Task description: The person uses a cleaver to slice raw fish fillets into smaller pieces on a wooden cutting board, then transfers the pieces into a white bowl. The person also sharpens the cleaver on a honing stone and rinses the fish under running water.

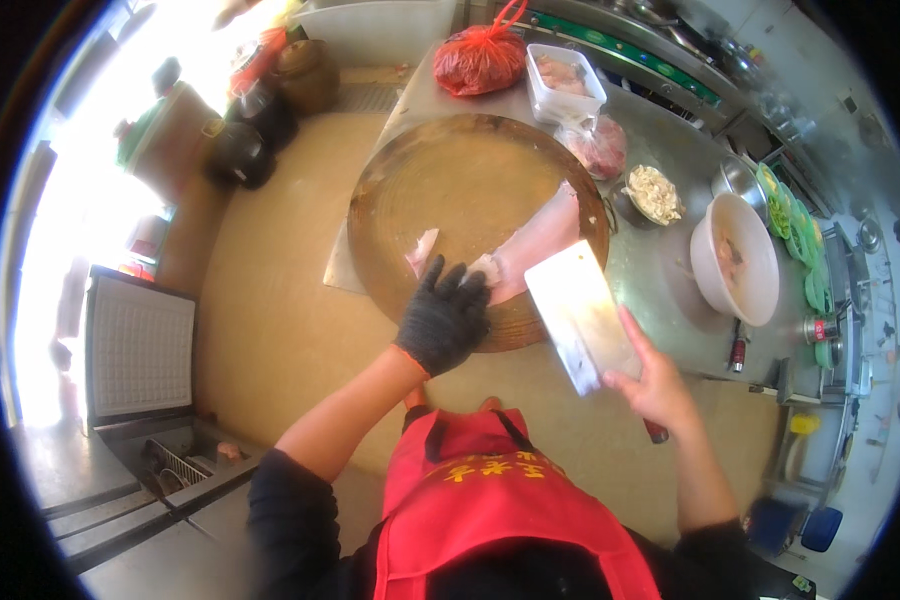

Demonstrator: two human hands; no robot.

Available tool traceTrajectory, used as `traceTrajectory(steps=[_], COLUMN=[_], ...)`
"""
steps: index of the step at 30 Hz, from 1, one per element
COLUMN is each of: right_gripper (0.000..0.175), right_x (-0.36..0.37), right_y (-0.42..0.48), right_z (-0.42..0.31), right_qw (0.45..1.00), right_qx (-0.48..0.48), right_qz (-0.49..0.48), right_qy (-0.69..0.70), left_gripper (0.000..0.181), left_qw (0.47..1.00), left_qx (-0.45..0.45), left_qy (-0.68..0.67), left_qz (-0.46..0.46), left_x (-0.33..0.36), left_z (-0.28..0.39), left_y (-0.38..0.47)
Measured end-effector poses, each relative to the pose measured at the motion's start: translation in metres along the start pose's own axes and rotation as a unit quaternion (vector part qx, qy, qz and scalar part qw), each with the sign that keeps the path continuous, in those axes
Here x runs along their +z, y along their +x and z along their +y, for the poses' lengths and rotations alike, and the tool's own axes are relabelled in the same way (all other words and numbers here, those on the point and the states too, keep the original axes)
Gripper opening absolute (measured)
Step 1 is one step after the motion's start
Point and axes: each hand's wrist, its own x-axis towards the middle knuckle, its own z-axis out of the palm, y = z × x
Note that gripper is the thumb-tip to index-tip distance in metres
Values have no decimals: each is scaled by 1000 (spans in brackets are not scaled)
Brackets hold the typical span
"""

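On a round wooden chopping block (465, 172) lies a long pale pink fillet (544, 232), probably fish. My left hand (446, 319), in a dark glove, is over the near part of the block with its fingers spread. Its fingertips reach a small pale piece (485, 266) at the fillet's lower left end; whether they press on it is hidden. Another small cut piece (421, 253) lies just beyond these fingers. My bare right hand (656, 382) grips a broad cleaver (581, 311), its blade tilted over the block's right edge beside the fillet.
Beyond the block on the metal table (652, 270) are a red plastic bag (480, 64), a white tub of meat (562, 82) and a clear bag of meat (596, 146). To the right stand a bowl of pale slices (652, 195), a large white bowl (735, 259) and a red-handled knife (738, 352).
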Motion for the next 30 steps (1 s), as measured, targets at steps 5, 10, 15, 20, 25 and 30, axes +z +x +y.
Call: traceTrajectory(steps=[5, 10, 15, 20, 25, 30], right_gripper=[92, 92, 92, 94, 94, 96], right_x=[5, 18, 24, 27, 32, 34], right_y=[31, 83, 123, 112, 121, 118], right_z=[10, 5, -2, 5, 4, 8], right_qw=[981, 969, 976, 995, 994, 995], right_qx=[116, 127, 94, 22, 44, 18], right_qz=[-16, -2, 5, 10, -9, -33], right_qy=[155, 214, 196, 99, 103, 96], left_gripper=[56, 73, 76, 81, 83, 85], left_qw=[998, 987, 995, 991, 990, 990], left_qx=[-22, -152, -47, -77, -75, -69], left_qy=[-8, 48, -80, -108, -118, -107], left_qz=[-53, -8, -35, -36, -28, -53], left_x=[-4, -2, -2, 10, 15, 15], left_z=[-18, -11, 23, 32, 28, 28], left_y=[0, 13, 0, -3, -1, -1])
